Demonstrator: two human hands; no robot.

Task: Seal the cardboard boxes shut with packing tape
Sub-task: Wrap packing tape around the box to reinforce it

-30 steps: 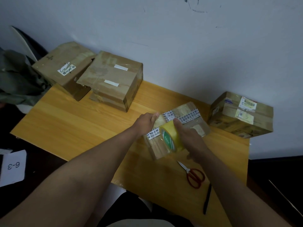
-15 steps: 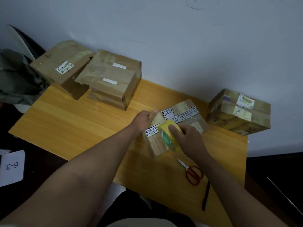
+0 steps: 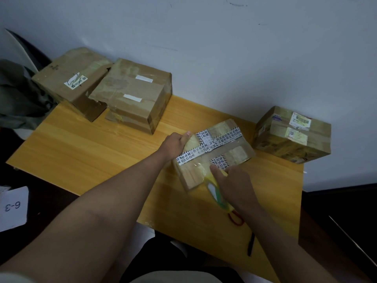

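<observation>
A small cardboard box [image 3: 234,152] with printed white tape crossing its top lies on the wooden table [image 3: 91,152]. My left hand [image 3: 175,145] grips the box's far left edge, thumb over the top. My right hand [image 3: 232,184] holds a yellow roll of packing tape [image 3: 216,193] low against the box's near side, index finger stretched along the roll. A clear strip of tape runs from the roll up over the box top. The roll is blurred.
Two larger boxes [image 3: 132,94] [image 3: 69,78] sit at the table's far left, one taped box [image 3: 291,133] at the far right by the wall. Red-handled scissors [image 3: 236,218] and a black pen [image 3: 250,245] lie near the front right edge. A "6-3" paper [image 3: 13,207] lies at the left.
My right hand has pulled the tape roll from the box top down over its near side toward me, laying tape. The left hand stayed on the box edge.
</observation>
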